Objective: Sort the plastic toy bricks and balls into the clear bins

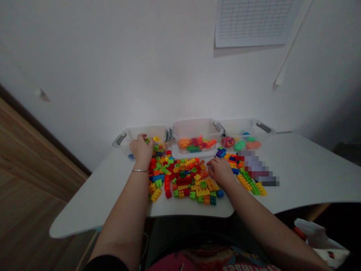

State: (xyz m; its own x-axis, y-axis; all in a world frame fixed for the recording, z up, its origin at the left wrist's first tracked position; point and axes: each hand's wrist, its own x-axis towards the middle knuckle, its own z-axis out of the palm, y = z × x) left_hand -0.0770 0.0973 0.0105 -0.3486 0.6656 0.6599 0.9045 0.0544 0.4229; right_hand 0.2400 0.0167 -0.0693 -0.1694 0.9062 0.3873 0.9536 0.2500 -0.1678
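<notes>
A heap of small coloured plastic building bricks [186,180] lies in the middle of a white table [304,169]. My left hand [141,149] reaches over the rim of the left clear bin [132,132], fingers curled round a green brick [147,140]. A thin bracelet circles that wrist. My right hand [220,170] rests palm down at the right edge of the heap, fingers closed over bricks there; what they hold is hidden.
Three clear plastic bins stand in a row at the table's back edge: the middle bin [194,128] holds orange, red and green bricks, the right bin [248,126] round pieces. A joined yellow-green brick strip [251,184] lies at right. A white wall rises behind.
</notes>
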